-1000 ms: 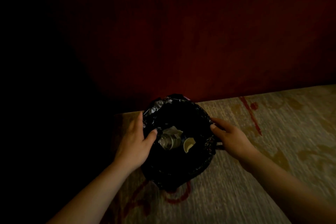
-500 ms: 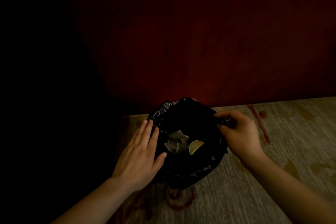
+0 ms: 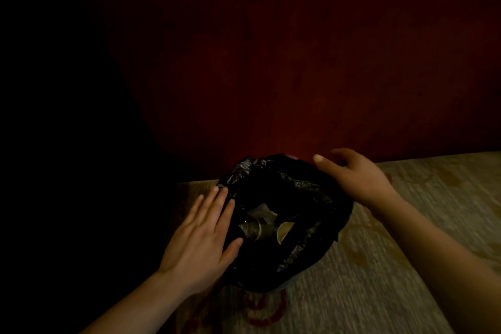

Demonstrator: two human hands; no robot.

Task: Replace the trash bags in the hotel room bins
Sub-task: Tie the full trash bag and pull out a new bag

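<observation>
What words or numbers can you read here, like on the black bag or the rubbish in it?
None can be read. The black bag shows no print, the rubbish inside is too dim to show any print, and the red marks on the carpet are a pattern, not letters.

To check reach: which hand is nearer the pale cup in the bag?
Left. The left hand lies just left of the cup; the right hand is at the bag's far right rim.
</observation>
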